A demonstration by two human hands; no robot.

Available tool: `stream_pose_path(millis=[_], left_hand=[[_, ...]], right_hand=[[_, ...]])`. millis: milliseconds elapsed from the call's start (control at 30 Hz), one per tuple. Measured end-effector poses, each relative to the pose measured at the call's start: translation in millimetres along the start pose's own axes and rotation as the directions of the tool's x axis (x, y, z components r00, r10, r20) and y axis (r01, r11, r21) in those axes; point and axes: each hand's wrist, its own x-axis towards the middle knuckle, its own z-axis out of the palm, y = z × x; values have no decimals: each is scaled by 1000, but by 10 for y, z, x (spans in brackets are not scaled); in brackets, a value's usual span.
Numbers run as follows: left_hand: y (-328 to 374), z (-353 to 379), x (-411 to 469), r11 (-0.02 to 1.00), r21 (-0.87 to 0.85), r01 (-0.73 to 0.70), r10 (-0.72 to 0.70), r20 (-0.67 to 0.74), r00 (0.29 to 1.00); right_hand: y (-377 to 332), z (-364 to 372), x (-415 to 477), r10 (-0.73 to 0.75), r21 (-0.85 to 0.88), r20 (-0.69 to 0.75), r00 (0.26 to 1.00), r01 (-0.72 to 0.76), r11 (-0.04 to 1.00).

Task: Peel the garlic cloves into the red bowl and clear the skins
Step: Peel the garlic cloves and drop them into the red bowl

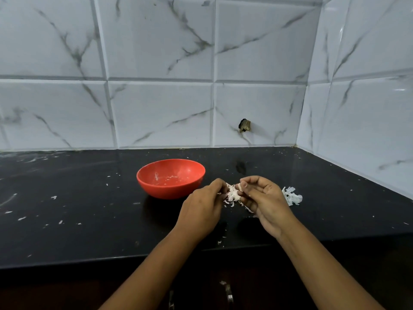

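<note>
A red bowl [171, 178] stands on the black counter [78, 198], holding only small white flecks. Just right of it, my left hand [202, 211] and my right hand [262, 202] meet over a small heap of white garlic pieces and skins [232, 195]. The fingers of both hands are curled and pinch at this garlic between them. A second clump of white skins [291, 196] lies on the counter to the right of my right hand. Whether a whole clove is in my fingers is hidden.
Small white skin flakes are scattered over the counter, mostly on the left and near the front edge [220, 241]. Marble-look tiled walls close off the back and right side. A dark hole [244, 125] marks the back wall. Drawer handles [229, 295] show below the counter.
</note>
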Motion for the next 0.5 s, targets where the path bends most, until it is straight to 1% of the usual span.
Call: stream_pose_path(millis=[100, 233, 500], left_hand=[[-47, 19, 10, 999, -25, 35, -36, -28, 999], [-56, 5, 18, 992, -110, 58, -67, -82, 994], [20, -57, 7, 988, -154, -5, -16, -137, 990]], right_hand=[[20, -2, 7, 17, -8, 49, 999, -17, 1000], [28, 13, 6, 28, -44, 90, 996, -24, 999], [15, 36, -29, 25, -128, 142, 990, -7, 992]])
